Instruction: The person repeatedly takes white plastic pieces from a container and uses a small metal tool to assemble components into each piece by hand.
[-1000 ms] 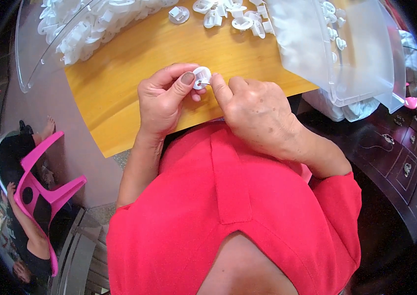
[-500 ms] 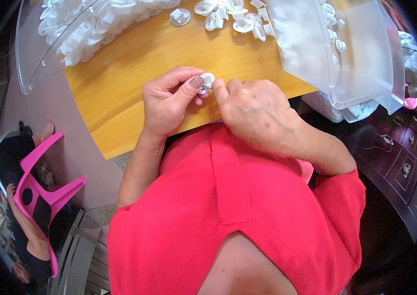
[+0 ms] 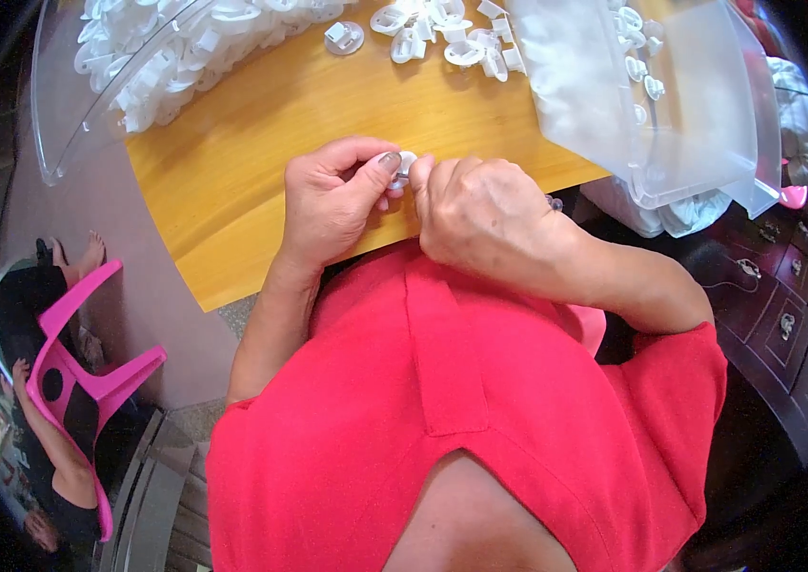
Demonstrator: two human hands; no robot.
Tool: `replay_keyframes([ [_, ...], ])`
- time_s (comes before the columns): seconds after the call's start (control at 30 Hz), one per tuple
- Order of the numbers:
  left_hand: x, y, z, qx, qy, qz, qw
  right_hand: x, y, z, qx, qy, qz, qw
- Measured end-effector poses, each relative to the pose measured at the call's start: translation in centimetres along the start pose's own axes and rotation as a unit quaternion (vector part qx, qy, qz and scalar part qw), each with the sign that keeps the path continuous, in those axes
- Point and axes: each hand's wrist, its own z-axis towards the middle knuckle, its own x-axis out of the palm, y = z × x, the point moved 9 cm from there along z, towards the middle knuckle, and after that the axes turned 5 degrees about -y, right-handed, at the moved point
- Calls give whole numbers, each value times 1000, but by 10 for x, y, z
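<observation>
While the left hand (image 3: 333, 202) pinches a white disc (image 3: 408, 159), the right hand (image 3: 482, 212) curls knuckles-up beside it, its fingers' grip unclear.

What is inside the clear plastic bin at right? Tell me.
Several small white plastic pieces show inside the clear plastic bin. Its cloudy left side hides whatever lies behind it, and the picture's top edge cuts off the rest.
</observation>
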Motion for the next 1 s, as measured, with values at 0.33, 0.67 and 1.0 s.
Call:
replay_keyframes([
  [0.33,-3,-7,4,25,23,-84,996,10,-27,-12,109,-17,296,949],
  [0.67,-5,-40,-16,120,52,-145,981,-111,-15,-22,-74,-97,830,544],
  [1.0,-13,-100,-50,278,5,-43,960,-176,-15,-41,-202,-150,891,377],
])
